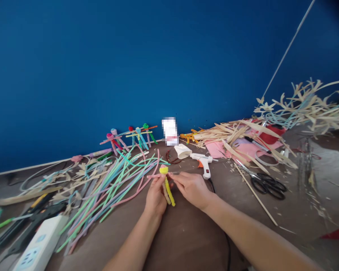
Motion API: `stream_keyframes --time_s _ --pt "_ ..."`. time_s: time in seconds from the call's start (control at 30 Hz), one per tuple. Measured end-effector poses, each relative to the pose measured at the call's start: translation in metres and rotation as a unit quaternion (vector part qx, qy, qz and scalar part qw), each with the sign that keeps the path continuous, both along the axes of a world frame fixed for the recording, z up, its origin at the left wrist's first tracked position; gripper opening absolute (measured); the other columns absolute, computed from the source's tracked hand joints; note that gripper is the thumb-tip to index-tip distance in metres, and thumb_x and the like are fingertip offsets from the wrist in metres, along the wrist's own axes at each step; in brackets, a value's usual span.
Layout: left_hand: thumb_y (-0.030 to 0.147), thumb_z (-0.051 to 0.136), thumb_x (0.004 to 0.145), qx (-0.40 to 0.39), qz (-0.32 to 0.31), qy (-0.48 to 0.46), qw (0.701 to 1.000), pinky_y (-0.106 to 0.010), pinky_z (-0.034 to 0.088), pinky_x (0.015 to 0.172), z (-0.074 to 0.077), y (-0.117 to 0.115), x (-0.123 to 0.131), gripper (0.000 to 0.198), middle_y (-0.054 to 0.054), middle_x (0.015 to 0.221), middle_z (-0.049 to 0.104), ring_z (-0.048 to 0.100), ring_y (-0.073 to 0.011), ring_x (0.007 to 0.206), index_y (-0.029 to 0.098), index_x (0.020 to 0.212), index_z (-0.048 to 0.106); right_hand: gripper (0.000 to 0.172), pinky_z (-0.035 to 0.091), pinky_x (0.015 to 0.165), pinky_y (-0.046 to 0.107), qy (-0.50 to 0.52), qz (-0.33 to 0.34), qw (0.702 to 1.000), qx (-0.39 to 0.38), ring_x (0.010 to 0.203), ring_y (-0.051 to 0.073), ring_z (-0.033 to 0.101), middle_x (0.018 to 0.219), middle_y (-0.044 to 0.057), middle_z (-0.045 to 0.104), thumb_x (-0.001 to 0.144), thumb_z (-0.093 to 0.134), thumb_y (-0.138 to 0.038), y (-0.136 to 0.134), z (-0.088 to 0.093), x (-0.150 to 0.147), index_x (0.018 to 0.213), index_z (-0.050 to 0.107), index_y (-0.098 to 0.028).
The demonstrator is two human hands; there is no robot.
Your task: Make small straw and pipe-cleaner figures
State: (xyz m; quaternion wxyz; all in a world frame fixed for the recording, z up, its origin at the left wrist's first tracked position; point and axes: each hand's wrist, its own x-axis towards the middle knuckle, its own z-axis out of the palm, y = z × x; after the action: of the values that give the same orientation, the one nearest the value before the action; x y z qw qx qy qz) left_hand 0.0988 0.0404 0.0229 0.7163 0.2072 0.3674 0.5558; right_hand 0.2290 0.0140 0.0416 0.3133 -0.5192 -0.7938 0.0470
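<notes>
Low over the table, my left hand [156,194] is closed around a small pipe-cleaner figure [169,191]. The figure has a yellow band at its head, yellow and beige legs hanging down, and a pink arm sticking out to the left. My right hand [193,188] meets it from the right, fingers pinched together at the figure's other arm; the fingertips partly cover that spot. A white hot glue gun [205,165] with an orange trigger lies just beyond my right hand, near a white cup-like piece [183,151] on its side.
Loose pastel pipe cleaners [115,188] spread to the left, beside a white power strip [41,242]. Several finished figures [141,137] lean on the blue wall. Black-handled scissors [267,184], a thin stick [257,195] and pale dried strips [231,133] lie right.
</notes>
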Motion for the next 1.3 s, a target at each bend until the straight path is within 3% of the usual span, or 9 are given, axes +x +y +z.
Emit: stream_keyframes --time_s 0.17,0.33,0.6,0.83,1.0,1.2,1.3 --pt "0.016 0.061 0.066 -0.009 -0.017 -0.025 0.999 -0.02 0.048 0.06 0.002 0.0 -0.001 0.013 0.001 0.08 0.062 0.058 -0.0096 0.07 0.017 0.078 0.056 0.029 0.039 0.063 0.022 -0.006 -0.01 1.0 -0.009 0.071 0.014 0.058 0.079 0.004 0.064 0.082 0.041 -0.019 0.001 0.0 0.001 0.106 0.057 -0.025" --pt "0.019 0.059 0.069 0.0 -0.029 -0.024 0.999 -0.021 0.049 0.057 0.003 0.0 -0.002 0.014 0.001 0.084 0.062 0.059 -0.0099 0.069 0.019 0.082 0.057 0.024 0.039 0.07 0.023 0.069 -0.01 0.997 -0.023 0.078 0.015 0.058 0.088 0.005 0.065 0.083 0.041 -0.023 0.001 0.001 -0.001 0.097 0.061 -0.023" --pt "0.015 0.051 0.075 -0.032 -0.036 -0.065 0.997 -0.017 0.048 0.044 0.003 0.003 -0.005 0.008 0.0 0.072 0.061 0.057 -0.008 0.054 0.016 0.081 0.055 0.019 0.037 0.056 0.022 0.146 -0.001 0.985 -0.098 0.059 0.013 0.054 0.071 0.002 0.065 0.079 0.045 -0.024 0.01 -0.001 0.003 0.079 0.063 -0.019" --pt "0.012 0.043 0.08 -0.081 -0.03 -0.112 0.99 -0.014 0.05 0.045 0.007 0.006 -0.009 0.013 -0.004 0.08 0.063 0.061 -0.0086 0.058 0.014 0.084 0.055 0.023 0.03 0.047 0.019 0.167 0.024 0.973 -0.156 0.051 0.009 0.046 0.055 -0.001 0.055 0.078 0.045 -0.026 0.013 -0.002 0.004 0.063 0.06 -0.016" --pt "0.011 0.039 0.082 -0.094 0.024 -0.135 0.986 -0.012 0.049 0.045 0.01 0.01 -0.012 0.016 -0.003 0.074 0.063 0.061 -0.0071 0.055 0.012 0.08 0.055 0.022 0.028 0.042 0.017 0.193 0.027 0.953 -0.231 0.044 0.007 0.042 0.047 -0.003 0.049 0.077 0.045 -0.026 0.016 -0.007 0.005 0.066 0.062 -0.016" --pt "0.014 0.038 0.084 -0.076 0.05 -0.169 0.981 -0.011 0.049 0.047 0.008 0.018 -0.023 0.018 0.0 0.068 0.063 0.06 -0.0047 0.052 0.013 0.081 0.056 0.024 0.026 0.035 0.017 0.213 0.023 0.903 -0.373 0.032 0.006 0.038 0.042 -0.005 0.045 0.077 0.043 -0.031 0.018 -0.012 0.008 0.075 0.062 -0.016" --pt "0.015 0.035 0.085 -0.058 0.034 -0.224 0.972 -0.011 0.049 0.047 0.008 0.019 -0.032 0.02 0.001 0.065 0.062 0.059 -0.004 0.052 0.014 0.081 0.055 0.022 0.028 0.04 0.019 0.179 0.012 0.932 -0.315 0.04 0.007 0.042 0.046 -0.003 0.05 0.074 0.047 -0.03 0.021 -0.009 0.017 0.07 0.063 -0.016"
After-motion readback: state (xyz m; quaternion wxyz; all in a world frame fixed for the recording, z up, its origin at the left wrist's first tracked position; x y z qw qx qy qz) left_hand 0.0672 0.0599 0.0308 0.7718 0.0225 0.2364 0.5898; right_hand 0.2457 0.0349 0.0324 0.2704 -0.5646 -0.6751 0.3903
